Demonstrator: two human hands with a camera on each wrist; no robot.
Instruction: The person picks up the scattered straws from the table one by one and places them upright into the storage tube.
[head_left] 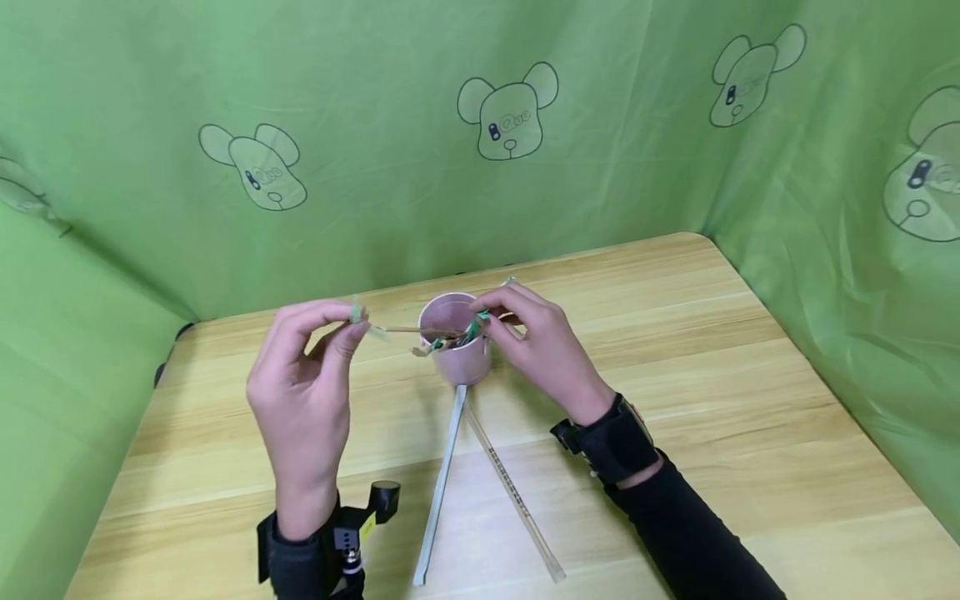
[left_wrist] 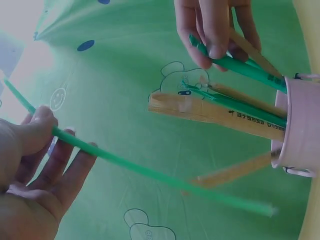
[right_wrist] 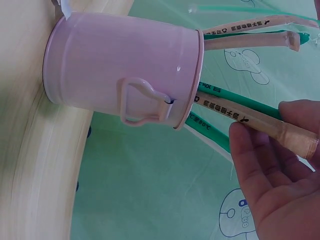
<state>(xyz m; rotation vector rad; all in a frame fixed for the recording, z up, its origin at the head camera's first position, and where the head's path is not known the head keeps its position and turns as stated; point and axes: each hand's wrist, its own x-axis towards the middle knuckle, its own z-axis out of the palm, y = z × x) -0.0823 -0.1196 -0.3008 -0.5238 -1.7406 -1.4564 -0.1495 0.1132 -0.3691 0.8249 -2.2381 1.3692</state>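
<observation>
My left hand (head_left: 303, 383) pinches a thin green straw (left_wrist: 130, 166) between thumb and fingers, and the straw slants across the left wrist view. A pink bucket (right_wrist: 122, 60) with small side handles stands upright on the table. Out of its mouth stick several straws, some green and some in brown paper wrappers (left_wrist: 215, 115). At the bucket's rim, my right hand (head_left: 536, 337) pinches a green straw (right_wrist: 245, 102) and a brown-wrapped straw (right_wrist: 260, 125) by their upper parts, their lower ends inside the bucket. The straws' bottoms are hidden.
On the wooden table (head_left: 675, 375) a white-wrapped straw (head_left: 441, 483) and a brownish wrapped straw (head_left: 513, 492) lie in front of the bucket, spreading toward the near side. Green curtains (head_left: 375, 167) with bear drawings close off the back and sides.
</observation>
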